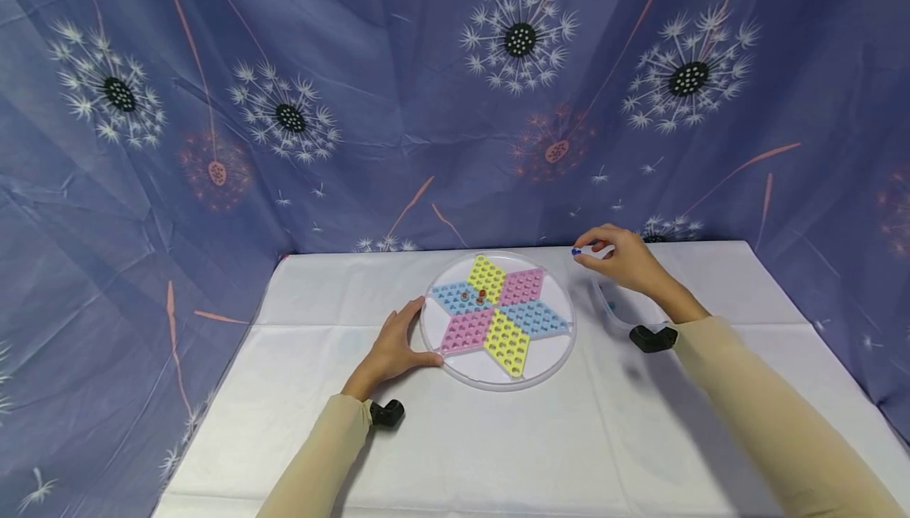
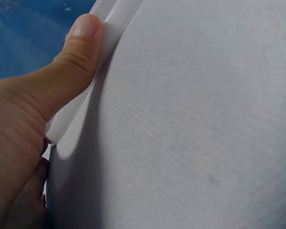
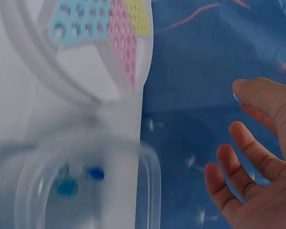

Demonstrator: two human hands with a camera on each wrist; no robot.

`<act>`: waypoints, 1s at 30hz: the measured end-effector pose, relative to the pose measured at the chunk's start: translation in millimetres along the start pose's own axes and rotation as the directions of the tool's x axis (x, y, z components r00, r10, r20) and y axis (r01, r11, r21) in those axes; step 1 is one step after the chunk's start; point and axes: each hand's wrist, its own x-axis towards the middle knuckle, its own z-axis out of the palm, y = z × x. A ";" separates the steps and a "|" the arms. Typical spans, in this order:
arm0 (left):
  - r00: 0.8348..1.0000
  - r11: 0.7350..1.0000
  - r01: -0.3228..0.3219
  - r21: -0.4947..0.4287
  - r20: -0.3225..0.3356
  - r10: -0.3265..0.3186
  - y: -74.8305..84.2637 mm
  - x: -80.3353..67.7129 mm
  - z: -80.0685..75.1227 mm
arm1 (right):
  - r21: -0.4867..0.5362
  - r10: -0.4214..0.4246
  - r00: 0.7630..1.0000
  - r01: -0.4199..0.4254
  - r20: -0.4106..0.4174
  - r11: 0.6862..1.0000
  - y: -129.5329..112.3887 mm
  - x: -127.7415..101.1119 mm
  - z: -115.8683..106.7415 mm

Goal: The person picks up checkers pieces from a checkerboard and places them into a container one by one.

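1. Left hand (image 1: pixel 392 344), thumb and fingers spread, touches the round board (image 1: pixel 507 332) on the worktop (image 1: pixel 498 455); reddish marbles (image 1: pixel 481 294) sit upper left.
2. Clear container (image 3: pixel 155 191), right of it, holds bluish pieces (image 3: pixel 66 187).
3. Right hand (image 1: pixel 627 261) pinches a blue marble (image 1: pixel 577 251).

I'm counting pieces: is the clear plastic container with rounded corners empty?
No, a teal piece and a blue piece show inside the clear plastic container.
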 end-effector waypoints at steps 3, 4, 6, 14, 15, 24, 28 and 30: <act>1.000 1.000 -0.002 0.000 0.005 0.002 -0.6 0.6 0.2 | -0.018 0.020 1.000 -0.020 -0.015 1.000 6.7 -8.3 -9.5; 1.000 1.000 -0.003 0.001 0.006 0.003 -0.8 0.7 0.3 | -0.026 0.024 0.999 -0.025 -0.023 0.999 8.8 -10.9 -12.4; 1.000 1.000 -0.002 0.002 0.007 0.002 -1.2 0.7 0.3 | -0.040 0.032 0.999 -0.034 -0.036 0.999 12.8 -16.0 -17.4; 1.000 1.000 -0.010 -0.004 0.007 0.010 -1.6 0.9 0.4 | -0.053 0.105 0.993 -0.107 -0.050 0.993 27.0 -29.7 -31.0; 1.000 1.000 -0.011 -0.005 0.006 0.011 -1.2 0.8 0.3 | -0.051 0.114 0.992 -0.116 -0.051 0.992 28.0 -30.9 -32.1; 1.000 1.000 0.007 -0.015 0.014 -0.007 -0.2 0.1 -0.2 | -0.051 0.112 0.992 -0.115 -0.062 0.992 32.6 -35.5 -34.6; 1.000 1.000 -0.002 -0.003 0.014 0.002 -0.4 0.9 -0.3 | -0.046 0.120 0.991 -0.123 -0.057 0.991 35.3 -36.9 -33.7; 1.000 1.000 -0.006 0.002 0.013 0.006 -1.0 1.3 -0.3 | -0.049 0.129 0.990 -0.132 -0.048 0.990 37.0 -37.7 -32.3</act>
